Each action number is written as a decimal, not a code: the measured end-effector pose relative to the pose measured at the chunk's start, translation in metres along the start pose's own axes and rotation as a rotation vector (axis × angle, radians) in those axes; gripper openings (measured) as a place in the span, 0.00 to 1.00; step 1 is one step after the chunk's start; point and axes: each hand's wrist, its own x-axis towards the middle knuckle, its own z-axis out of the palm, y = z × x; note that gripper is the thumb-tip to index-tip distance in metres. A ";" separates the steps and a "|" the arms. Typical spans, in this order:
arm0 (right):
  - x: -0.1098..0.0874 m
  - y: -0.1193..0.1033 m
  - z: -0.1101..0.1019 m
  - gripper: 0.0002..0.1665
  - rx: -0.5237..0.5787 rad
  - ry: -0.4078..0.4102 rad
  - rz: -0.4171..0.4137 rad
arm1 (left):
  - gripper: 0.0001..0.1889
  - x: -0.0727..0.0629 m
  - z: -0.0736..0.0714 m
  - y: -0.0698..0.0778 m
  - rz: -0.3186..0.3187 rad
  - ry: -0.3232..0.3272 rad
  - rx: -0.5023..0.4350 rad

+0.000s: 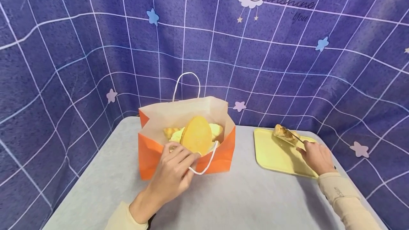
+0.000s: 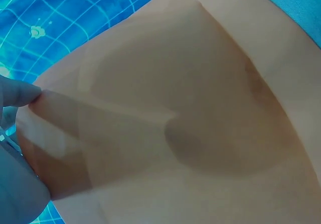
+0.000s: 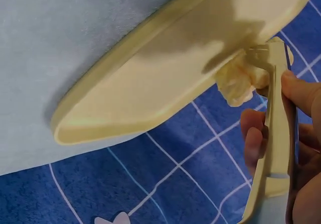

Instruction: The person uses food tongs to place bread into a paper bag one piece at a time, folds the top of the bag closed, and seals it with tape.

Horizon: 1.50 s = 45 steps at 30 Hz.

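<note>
An orange paper bag [image 1: 148, 160] with a pale inside stands with its mouth spread. My left hand [image 1: 175, 169] pinches its front rim, and in the left wrist view finger and thumb [image 2: 20, 92] meet the bag's edge. A large golden oval bread [image 1: 196, 136] leans upright inside, with paler bread pieces [image 1: 172, 134] around it, partly hidden. My right hand [image 1: 317, 157] grips metal tongs [image 3: 278, 128]. Between the tongs' tips is a browned pastry [image 1: 281, 131], over the far side of the yellow tray [image 1: 265, 153].
The bag's front white handle [image 1: 209, 164] hangs forward beside my left hand, while the back handle [image 1: 188, 74] stands up. A grey tabletop [image 1: 243, 198] lies under bag and tray. A blue-purple gridded curtain [image 1: 204, 45] encloses the back and sides.
</note>
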 end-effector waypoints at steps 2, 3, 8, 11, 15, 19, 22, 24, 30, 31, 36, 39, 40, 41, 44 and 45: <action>0.001 -0.003 -0.005 0.21 0.012 0.015 0.014 | 0.14 0.001 0.000 0.000 -0.001 0.001 -0.001; 0.002 -0.005 -0.009 0.20 0.018 0.017 0.023 | 0.14 0.001 0.000 0.000 -0.001 0.001 -0.001; 0.009 -0.017 -0.028 0.21 0.045 0.043 0.033 | 0.15 0.001 0.000 0.000 -0.007 -0.012 0.002; 0.010 -0.027 -0.039 0.22 0.059 0.099 0.009 | 0.14 0.001 0.000 0.001 -0.016 -0.022 0.005; 0.014 -0.044 -0.055 0.20 0.080 0.219 -0.054 | 0.13 0.000 0.000 0.003 -0.027 -0.031 0.001; 0.026 -0.069 -0.075 0.18 0.108 0.314 -0.120 | 0.12 0.000 0.000 0.003 -0.030 -0.026 -0.001; 0.036 -0.091 -0.090 0.17 0.129 0.349 -0.150 | 0.12 0.000 -0.001 0.002 -0.033 -0.028 0.001; 0.041 -0.106 -0.100 0.16 0.143 0.362 -0.168 | 0.11 0.000 -0.001 0.001 -0.037 -0.032 0.003; 0.050 -0.145 -0.120 0.13 0.218 0.383 -0.220 | 0.12 -0.002 -0.001 0.001 -0.035 -0.046 0.015; 0.051 -0.151 -0.122 0.13 0.230 0.383 -0.229 | 0.12 -0.002 -0.001 0.001 -0.034 -0.046 0.016; 0.060 -0.181 -0.133 0.14 0.278 0.378 -0.286 | 0.11 -0.002 0.000 0.001 -0.034 -0.037 0.012; 0.067 -0.197 -0.137 0.14 0.299 0.374 -0.335 | 0.11 -0.003 0.000 0.001 -0.031 -0.035 0.010; 0.070 -0.203 -0.138 0.15 0.303 0.367 -0.354 | 0.11 -0.003 0.000 0.001 -0.030 -0.034 0.009; 0.072 -0.208 -0.139 0.15 0.308 0.360 -0.376 | 0.11 -0.003 -0.001 0.001 -0.031 -0.035 0.010; 0.079 -0.223 -0.138 0.17 0.337 0.345 -0.439 | 0.11 -0.002 -0.001 0.001 -0.036 -0.045 0.012; 0.081 -0.229 -0.138 0.17 0.348 0.342 -0.459 | 0.11 -0.002 -0.002 0.002 -0.036 -0.049 0.014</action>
